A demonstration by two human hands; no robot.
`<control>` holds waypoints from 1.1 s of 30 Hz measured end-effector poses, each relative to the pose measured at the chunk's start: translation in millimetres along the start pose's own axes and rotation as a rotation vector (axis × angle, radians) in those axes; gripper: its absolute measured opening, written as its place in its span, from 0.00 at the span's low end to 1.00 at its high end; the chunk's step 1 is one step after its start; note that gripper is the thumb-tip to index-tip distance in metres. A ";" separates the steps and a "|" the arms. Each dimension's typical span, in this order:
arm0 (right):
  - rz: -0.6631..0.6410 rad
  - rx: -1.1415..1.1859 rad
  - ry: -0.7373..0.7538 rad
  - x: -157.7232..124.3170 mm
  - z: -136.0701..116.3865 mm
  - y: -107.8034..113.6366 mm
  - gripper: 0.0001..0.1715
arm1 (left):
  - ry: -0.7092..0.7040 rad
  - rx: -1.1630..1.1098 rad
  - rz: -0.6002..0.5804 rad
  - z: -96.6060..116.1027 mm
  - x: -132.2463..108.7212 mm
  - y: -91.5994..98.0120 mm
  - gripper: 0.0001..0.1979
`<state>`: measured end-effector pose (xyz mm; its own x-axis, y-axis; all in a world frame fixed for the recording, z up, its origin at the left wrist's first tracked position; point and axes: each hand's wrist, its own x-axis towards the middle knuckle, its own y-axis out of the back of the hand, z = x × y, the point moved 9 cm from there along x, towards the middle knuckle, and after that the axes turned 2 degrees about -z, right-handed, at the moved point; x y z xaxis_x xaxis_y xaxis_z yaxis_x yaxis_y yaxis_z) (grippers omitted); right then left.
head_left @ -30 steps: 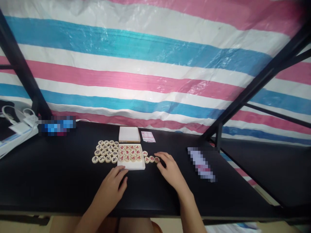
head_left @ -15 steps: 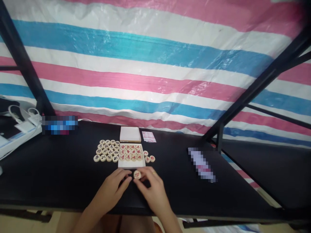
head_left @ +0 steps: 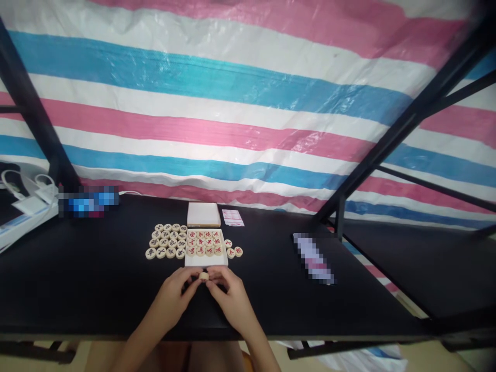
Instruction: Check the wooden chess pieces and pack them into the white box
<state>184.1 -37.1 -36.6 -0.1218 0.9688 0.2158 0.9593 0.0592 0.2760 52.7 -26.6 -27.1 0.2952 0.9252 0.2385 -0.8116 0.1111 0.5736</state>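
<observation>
Between the fingertips of my left hand (head_left: 176, 292) and my right hand (head_left: 228, 294) is a round wooden Chinese chess piece (head_left: 203, 277), tilted so its pale side edge faces me. Both hands pinch it, just in front of a white open box (head_left: 205, 261). Inside the box lie several red-lettered pieces (head_left: 200, 242) in rows, with a bare strip at the near end. Left of the box, black-lettered pieces (head_left: 163, 243) stand in a block of rows on the black table (head_left: 116, 289). Three red-lettered pieces (head_left: 231, 253) lie against or close to the box's right side.
The box lid (head_left: 203, 214) lies behind the box, beside a pink and white printed card (head_left: 233, 217). A blurred-out long object (head_left: 313, 258) is on the right. A white power strip with cables (head_left: 29, 217) sits at far left. Black metal posts (head_left: 340, 214) and a striped sheet (head_left: 217, 134) border the back.
My right hand has brought the chess piece left to my left hand, whose fingers now touch it too. The piece has tipped, hiding its red face. The view has shifted slightly.
</observation>
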 end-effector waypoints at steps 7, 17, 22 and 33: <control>0.026 -0.195 0.089 -3.6 -8.1 -3.8 0.10 | -0.080 -0.035 -0.041 -3.0 -0.7 -7.5 0.10; 0.019 -0.160 0.144 -5.2 -9.5 -5.2 0.09 | -0.185 0.002 -0.001 1.2 -2.0 -7.8 0.09; 0.019 -0.163 0.167 -5.5 -10.1 -5.5 0.11 | -0.203 0.042 0.033 4.0 -2.1 -3.9 0.09; 0.022 -0.090 0.042 -5.9 -9.6 1.1 0.06 | 0.007 -0.064 0.022 -11.1 -1.4 -2.9 0.14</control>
<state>183.4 -45.1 -28.5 -0.1135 0.9585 0.2615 0.9353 0.0143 0.3535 49.1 -24.2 -37.8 0.2733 0.9302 0.2449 -0.8486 0.1133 0.5167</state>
